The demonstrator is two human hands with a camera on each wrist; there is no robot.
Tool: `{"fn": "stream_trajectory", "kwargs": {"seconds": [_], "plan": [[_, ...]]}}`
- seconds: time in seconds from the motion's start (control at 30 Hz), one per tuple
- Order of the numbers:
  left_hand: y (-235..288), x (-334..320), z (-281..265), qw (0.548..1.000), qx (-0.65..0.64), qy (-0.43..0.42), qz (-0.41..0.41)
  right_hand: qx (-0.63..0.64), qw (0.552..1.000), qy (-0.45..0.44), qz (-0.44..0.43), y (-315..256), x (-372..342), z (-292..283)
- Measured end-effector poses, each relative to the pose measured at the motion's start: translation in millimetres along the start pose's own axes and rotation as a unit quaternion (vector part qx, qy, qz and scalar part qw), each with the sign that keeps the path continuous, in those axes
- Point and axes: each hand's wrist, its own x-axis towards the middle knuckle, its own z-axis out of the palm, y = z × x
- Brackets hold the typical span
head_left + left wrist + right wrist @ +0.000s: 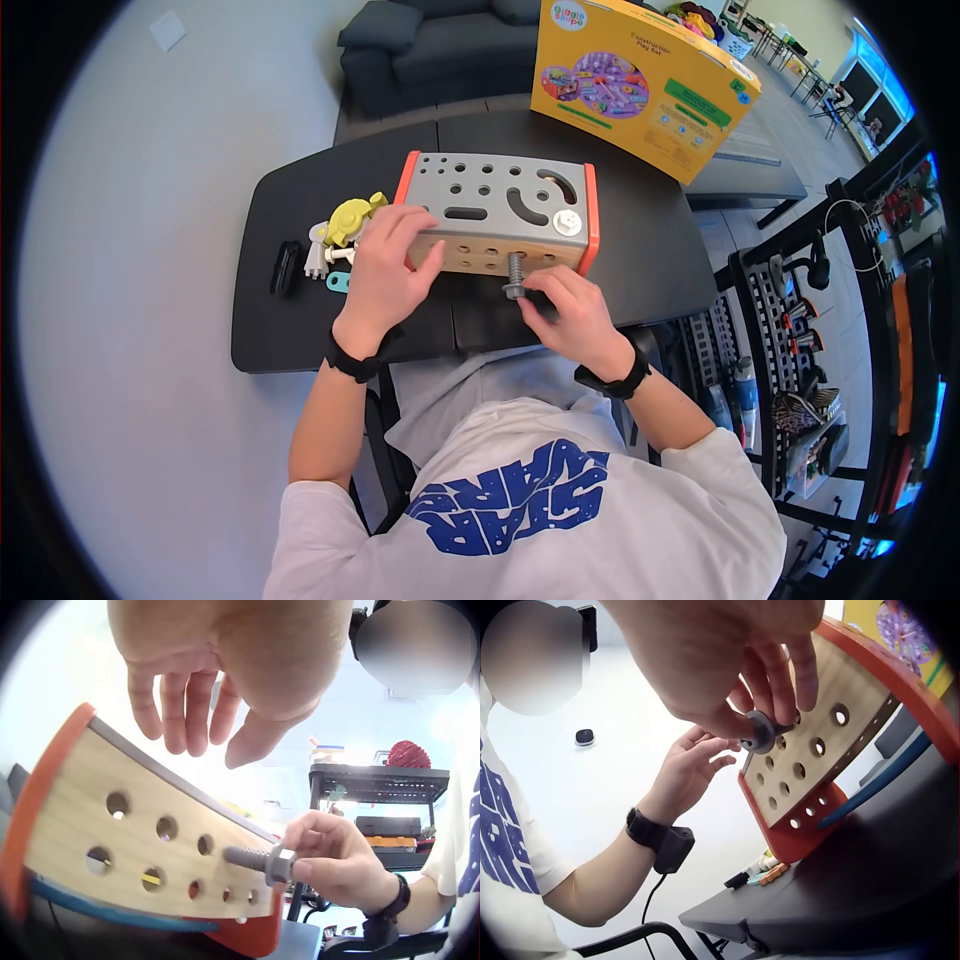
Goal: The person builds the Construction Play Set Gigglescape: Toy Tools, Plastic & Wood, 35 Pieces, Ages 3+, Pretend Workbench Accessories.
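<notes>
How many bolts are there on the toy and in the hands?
2. The right hand pinches a gray bolt at the wooden side; a pale bolt sits on the gray top, near its right end. Others may be hidden.

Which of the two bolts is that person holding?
The gray bolt at the box's wooden side, its head pinched by the right hand. The whitish bolt sits untouched on the gray top.

Table, black, smooth-topped. Carries: one pale wooden box, grey-topped, orange-ended, just beyond the right hand's fingers; left of the left hand's fingers, yellow-green, white and teal plastic pieces, one slim black object (type unclear); farthest from the fingers, one yellow printed carton.
</notes>
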Motion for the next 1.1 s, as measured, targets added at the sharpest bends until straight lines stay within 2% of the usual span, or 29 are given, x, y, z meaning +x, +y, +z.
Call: {"fn": "stream_trajectory", "kwargs": {"seconds": [0.23,0.37,0.47,0.67,0.9,0.97,1.0,1.1], "plan": [[-13.7,-0.1,7.1,0.995,0.071,-0.002,-0.070,-0.019,0.999,0.021,0.016,2.9,0.2,-2.8],[-12.7,1.2,7.9,0.995,0.069,-0.012,-0.077,-0.038,0.999,0.002,0.028,7.0,2.5,-2.0],[-13.6,2.1,6.7,0.995,0.086,-0.017,-0.051,-0.047,0.998,0.027,0.040,14.4,5.9,3.0],[-11.3,3.7,6.4,0.995,0.087,-0.040,-0.034,-0.082,0.991,0.012,0.104,22.7,9.8,0.3],[0.8,2.2,7.4,0.995,0.068,-0.051,-0.050,-0.109,0.984,0.011,0.141,30.9,12.1,-4.6],[5.7,0.1,5.4,0.995,0.069,-0.051,-0.043,-0.145,0.972,0.002,0.186,32.5,11.7,-9.6],[9.1,-0.8,3.8,0.995,0.053,-0.065,-0.050,-0.145,0.972,0.001,0.184,35.2,11.2,-13.1],[19.2,-2.9,-1.8,0.993,0.021,-0.103,-0.061,-0.202,0.945,-0.038,0.254,45.4,10.3,-27.7]]}}
